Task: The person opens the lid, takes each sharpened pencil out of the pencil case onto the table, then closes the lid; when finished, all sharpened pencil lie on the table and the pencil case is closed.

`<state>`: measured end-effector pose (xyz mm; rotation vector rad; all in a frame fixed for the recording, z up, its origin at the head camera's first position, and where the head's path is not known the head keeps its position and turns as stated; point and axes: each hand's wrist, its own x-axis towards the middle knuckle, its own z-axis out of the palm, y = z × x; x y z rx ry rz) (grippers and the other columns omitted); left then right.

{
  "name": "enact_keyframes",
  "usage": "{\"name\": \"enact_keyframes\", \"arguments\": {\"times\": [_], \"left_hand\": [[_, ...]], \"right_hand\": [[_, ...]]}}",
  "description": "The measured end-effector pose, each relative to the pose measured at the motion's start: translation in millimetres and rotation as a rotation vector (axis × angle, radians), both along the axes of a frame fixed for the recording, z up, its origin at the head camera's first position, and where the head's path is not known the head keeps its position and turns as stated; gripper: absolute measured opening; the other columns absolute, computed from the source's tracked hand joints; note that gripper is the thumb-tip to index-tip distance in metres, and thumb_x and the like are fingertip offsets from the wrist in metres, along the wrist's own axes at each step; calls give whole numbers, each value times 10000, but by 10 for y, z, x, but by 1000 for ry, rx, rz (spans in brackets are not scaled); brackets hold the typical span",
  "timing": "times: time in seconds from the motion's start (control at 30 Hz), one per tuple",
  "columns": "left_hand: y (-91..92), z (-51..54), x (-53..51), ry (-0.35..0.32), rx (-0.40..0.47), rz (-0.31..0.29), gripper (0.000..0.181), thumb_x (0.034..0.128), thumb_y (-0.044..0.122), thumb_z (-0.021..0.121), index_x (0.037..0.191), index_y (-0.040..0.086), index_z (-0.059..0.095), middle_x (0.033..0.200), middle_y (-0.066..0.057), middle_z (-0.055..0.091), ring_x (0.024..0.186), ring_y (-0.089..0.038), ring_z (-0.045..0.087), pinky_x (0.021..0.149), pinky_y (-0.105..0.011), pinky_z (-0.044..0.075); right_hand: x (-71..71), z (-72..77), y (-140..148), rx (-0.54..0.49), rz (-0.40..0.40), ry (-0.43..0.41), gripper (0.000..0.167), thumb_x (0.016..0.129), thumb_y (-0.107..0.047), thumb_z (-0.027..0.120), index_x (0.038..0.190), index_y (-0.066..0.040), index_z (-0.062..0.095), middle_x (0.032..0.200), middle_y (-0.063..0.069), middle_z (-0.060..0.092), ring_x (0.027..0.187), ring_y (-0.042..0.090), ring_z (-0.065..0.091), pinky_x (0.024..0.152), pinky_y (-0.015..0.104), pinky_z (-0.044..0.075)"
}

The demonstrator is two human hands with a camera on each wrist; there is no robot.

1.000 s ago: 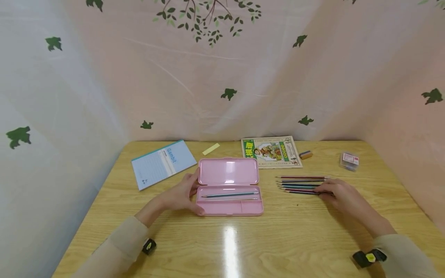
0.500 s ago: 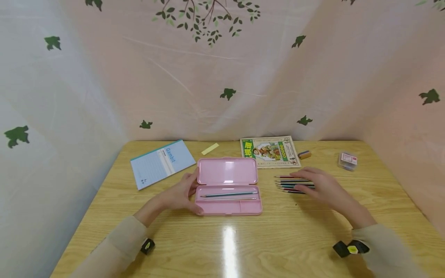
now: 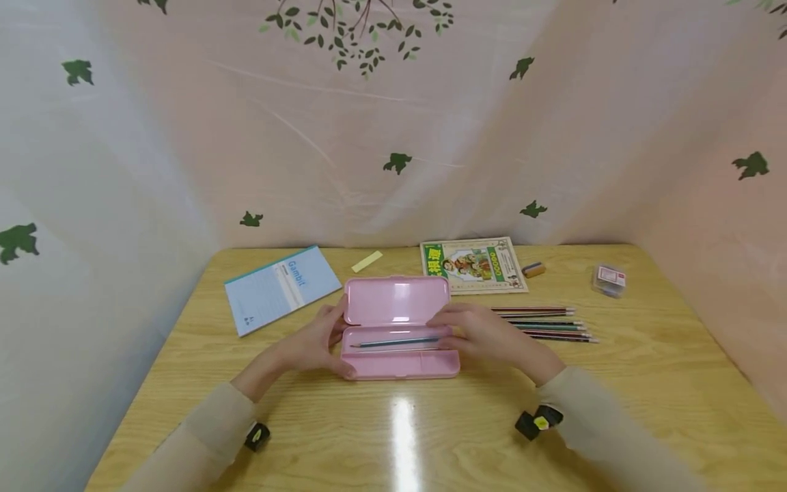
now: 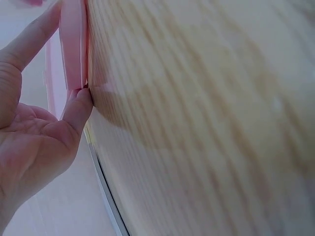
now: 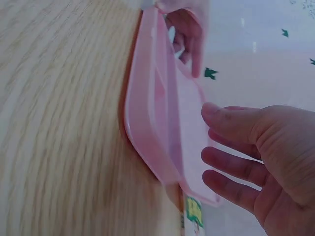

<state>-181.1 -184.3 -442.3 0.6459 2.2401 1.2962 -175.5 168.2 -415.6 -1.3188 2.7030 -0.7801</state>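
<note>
A pink pencil case (image 3: 381, 365) lies with its lid raised in the middle of the table. My left hand (image 3: 313, 342) grips its left end, thumb at the front corner and fingers behind. In the left wrist view, my left hand (image 4: 39, 132) touches the case's side (image 4: 74, 44). A teal pencil (image 3: 393, 342) lies in the long compartment. Over the case's right end is my right hand (image 3: 486, 335), partly covering that pencil. In the right wrist view, my right hand's fingers (image 5: 236, 167) are loosely bent with nothing visible between them.
Several pencils (image 3: 553, 328) lie side by side right of the case. Behind stand a blue notebook (image 3: 283, 290), a yellow strip (image 3: 367, 261), an illustrated booklet (image 3: 473, 266), a small brown-and-blue object (image 3: 533, 270) and a small clear box (image 3: 609, 281). A patterned curtain (image 3: 369, 137) borders the table.
My right hand has moved left from the row of pencils to the case's right end. The pencils stay on the table. My left hand has kept its grip on the case.
</note>
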Motion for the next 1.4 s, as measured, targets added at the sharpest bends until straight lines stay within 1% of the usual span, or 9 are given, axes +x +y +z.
{"name": "enact_keyframes", "arguments": {"times": [0.13, 0.3, 0.4, 0.53, 0.77, 0.83, 1.0, 1.2, 1.4], "left_hand": [[-11, 11, -6, 4, -10, -2, 1387, 696, 184, 962, 1639, 209, -56, 1440, -175, 221, 1388, -321, 404, 1173, -385, 321], [-20, 3, -6, -3, -18, 2, 1397, 690, 195, 966, 1639, 226, -59, 1438, -148, 223, 1385, -294, 409, 1162, -353, 334], [-22, -2, -6, -7, 4, -4, 1399, 689, 178, 965, 1638, 216, -62, 1421, -152, 227, 1385, -302, 412, 1161, -358, 338], [-16, -13, 3, -11, 35, -11, 1399, 691, 138, 960, 1637, 212, -67, 1383, -169, 236, 1397, -320, 404, 1165, -369, 333], [-10, -13, 4, -6, 39, -14, 1394, 695, 125, 956, 1636, 212, -69, 1362, -175, 242, 1401, -321, 402, 1174, -375, 322], [-10, -10, 2, -7, 39, -13, 1397, 692, 121, 957, 1636, 206, -69, 1377, -175, 235, 1400, -316, 401, 1174, -374, 321], [-8, 0, -2, -5, 44, -17, 1394, 693, 113, 955, 1636, 193, -70, 1404, -182, 218, 1397, -313, 404, 1173, -378, 323], [-17, -13, -6, -2, 27, -13, 1388, 692, 136, 959, 1638, 191, -56, 1412, -176, 223, 1401, -321, 397, 1171, -380, 322], [-17, -19, -7, -5, 31, -15, 1386, 690, 133, 960, 1640, 206, -46, 1405, -171, 229, 1400, -319, 399, 1168, -365, 328]], "right_hand": [[-59, -50, -225, 20, 19, -61, 268, 942, -117, 738, 1207, -81, 741, 1096, 23, 708, 976, 132, 659, 884, 308, 581], [-91, -100, -394, 68, 8, -100, 266, 935, -96, 740, 1201, -102, 744, 1066, -17, 714, 966, 73, 657, 893, 253, 569], [-100, -122, -444, 95, 0, -86, 268, 925, -86, 749, 1193, -104, 749, 1073, -12, 723, 988, 103, 672, 906, 273, 570], [-95, -154, -469, 114, 1, -30, 258, 915, -79, 757, 1173, -88, 756, 1074, 17, 735, 998, 152, 689, 915, 322, 575], [-53, -167, -503, 142, -16, 33, 251, 911, -78, 759, 1163, -71, 760, 1051, 30, 749, 974, 168, 705, 903, 343, 584], [-42, -174, -522, 149, -26, 57, 255, 908, -74, 761, 1163, -64, 759, 1030, 37, 751, 952, 175, 707, 884, 348, 589], [-36, -214, -580, 174, -48, 117, 217, 896, -58, 768, 1111, -89, 775, 943, 27, 733, 867, 175, 685, 809, 345, 593], [-30, -213, -624, 194, -74, 107, 215, 883, -45, 777, 1085, -119, 789, 921, 17, 702, 855, 171, 650, 794, 335, 581], [-23, -187, -621, 203, -60, 95, 207, 873, -44, 785, 1070, -106, 794, 930, 30, 686, 867, 180, 636, 801, 328, 571]]}}
